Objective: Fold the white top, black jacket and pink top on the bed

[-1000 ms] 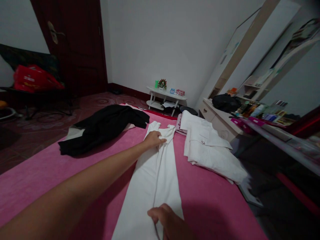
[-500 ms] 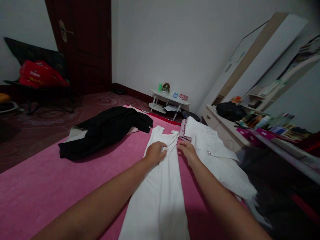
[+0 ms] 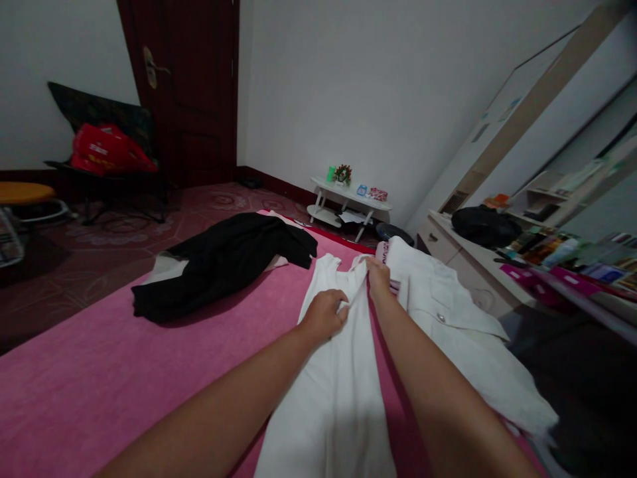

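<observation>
So the white garment (image 3: 343,392) is laid out lengthwise on this pink cover (image 3: 199,372). Right hand (image 3: 379,277) pinches its far shoulder edge; left hand (image 3: 324,315) sits nearer, fingers curled over the fabric, can't tell if it's gripping.

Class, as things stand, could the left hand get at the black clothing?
Probably yes: the left hand is on the white garment, and only that garment's edge and pink bedding show between it and the black clothing.
</observation>
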The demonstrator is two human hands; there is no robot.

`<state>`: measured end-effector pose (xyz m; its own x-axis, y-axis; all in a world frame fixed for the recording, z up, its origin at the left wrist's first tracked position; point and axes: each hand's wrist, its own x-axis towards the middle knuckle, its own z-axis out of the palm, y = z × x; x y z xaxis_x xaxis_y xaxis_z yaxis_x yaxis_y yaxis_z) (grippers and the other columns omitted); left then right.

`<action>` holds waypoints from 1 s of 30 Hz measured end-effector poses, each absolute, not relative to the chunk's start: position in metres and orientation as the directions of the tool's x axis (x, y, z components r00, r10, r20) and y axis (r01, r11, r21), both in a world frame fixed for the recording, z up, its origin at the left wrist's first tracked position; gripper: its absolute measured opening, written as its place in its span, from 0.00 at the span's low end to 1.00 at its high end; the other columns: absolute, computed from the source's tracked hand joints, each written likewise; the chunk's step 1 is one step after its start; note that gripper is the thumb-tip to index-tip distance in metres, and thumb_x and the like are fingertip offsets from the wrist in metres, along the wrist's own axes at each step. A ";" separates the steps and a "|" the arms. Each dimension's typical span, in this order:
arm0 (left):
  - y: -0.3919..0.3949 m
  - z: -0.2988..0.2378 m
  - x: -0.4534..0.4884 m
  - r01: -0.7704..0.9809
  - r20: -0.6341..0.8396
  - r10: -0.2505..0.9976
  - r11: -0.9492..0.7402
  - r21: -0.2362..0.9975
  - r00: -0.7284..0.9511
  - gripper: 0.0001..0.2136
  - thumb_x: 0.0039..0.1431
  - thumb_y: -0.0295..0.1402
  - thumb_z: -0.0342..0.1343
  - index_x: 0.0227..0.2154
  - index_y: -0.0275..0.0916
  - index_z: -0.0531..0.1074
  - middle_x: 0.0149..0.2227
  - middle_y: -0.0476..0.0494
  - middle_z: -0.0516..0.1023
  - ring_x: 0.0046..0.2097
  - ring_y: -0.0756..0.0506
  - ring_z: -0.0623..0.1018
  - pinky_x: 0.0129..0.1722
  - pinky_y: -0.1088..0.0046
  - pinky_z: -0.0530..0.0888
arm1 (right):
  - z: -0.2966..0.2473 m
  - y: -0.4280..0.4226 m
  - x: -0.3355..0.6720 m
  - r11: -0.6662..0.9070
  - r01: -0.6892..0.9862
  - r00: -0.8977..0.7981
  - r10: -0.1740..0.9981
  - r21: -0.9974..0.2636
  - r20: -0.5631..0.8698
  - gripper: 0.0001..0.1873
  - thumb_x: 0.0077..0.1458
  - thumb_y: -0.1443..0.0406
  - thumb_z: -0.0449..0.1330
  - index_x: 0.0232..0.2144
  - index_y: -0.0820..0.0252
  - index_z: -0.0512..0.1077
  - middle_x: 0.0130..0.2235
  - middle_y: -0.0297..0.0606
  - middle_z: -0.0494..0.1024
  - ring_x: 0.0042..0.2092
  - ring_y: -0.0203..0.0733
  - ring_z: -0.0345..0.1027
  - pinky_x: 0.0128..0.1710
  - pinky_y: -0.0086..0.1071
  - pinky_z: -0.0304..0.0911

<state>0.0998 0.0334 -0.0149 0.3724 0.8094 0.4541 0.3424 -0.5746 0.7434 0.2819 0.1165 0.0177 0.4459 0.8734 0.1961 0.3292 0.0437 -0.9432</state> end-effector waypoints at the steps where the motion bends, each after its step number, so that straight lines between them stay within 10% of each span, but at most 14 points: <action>1: 0.035 -0.015 0.099 0.340 0.428 0.848 -0.521 0.783 0.314 0.07 0.51 0.28 0.54 0.33 0.37 0.74 0.27 0.48 0.74 0.32 0.47 0.73 0.35 0.73 0.69 | 0.018 0.118 0.278 0.072 0.373 0.406 0.884 -0.925 0.233 0.11 0.49 0.64 0.58 0.34 0.63 0.75 0.38 0.40 0.80 0.45 0.43 0.71 0.42 0.31 0.67; 8: 0.044 -0.021 0.095 0.325 0.404 0.906 -0.422 0.846 0.124 0.10 0.47 0.21 0.52 0.33 0.37 0.69 0.33 0.46 0.75 0.36 0.48 0.74 0.38 0.72 0.70 | 0.011 0.099 0.258 0.167 0.629 0.184 0.917 -0.760 0.354 0.18 0.56 0.60 0.56 0.46 0.64 0.74 0.56 0.47 0.70 0.61 0.47 0.58 0.62 0.43 0.48; 20: 0.039 -0.020 0.091 0.382 0.429 0.891 -0.453 0.806 0.151 0.09 0.50 0.20 0.53 0.35 0.35 0.73 0.35 0.43 0.72 0.39 0.46 0.73 0.44 0.68 0.70 | -0.001 -0.034 0.258 0.335 0.816 -0.158 0.913 -0.472 0.375 0.17 0.56 0.64 0.54 0.47 0.60 0.73 0.55 0.48 0.70 0.56 0.47 0.63 0.57 0.42 0.58; 25: 0.038 -0.023 0.090 0.401 0.440 0.878 -0.478 0.781 0.190 0.10 0.51 0.19 0.53 0.34 0.36 0.74 0.37 0.44 0.71 0.40 0.46 0.73 0.45 0.69 0.70 | 0.036 -0.123 0.224 0.219 0.855 -0.232 0.972 -0.470 0.031 0.09 0.55 0.67 0.54 0.27 0.59 0.73 0.29 0.35 0.75 0.32 0.37 0.67 0.33 0.29 0.59; 30: 0.038 -0.026 0.091 0.424 0.443 0.866 -0.501 0.755 0.234 0.11 0.53 0.19 0.52 0.35 0.38 0.74 0.40 0.43 0.70 0.44 0.46 0.72 0.47 0.67 0.70 | 0.061 -0.195 0.199 0.191 0.888 -0.344 0.879 -0.418 -0.330 0.10 0.50 0.66 0.60 0.38 0.55 0.70 0.27 0.29 0.74 0.27 0.35 0.63 0.27 0.27 0.49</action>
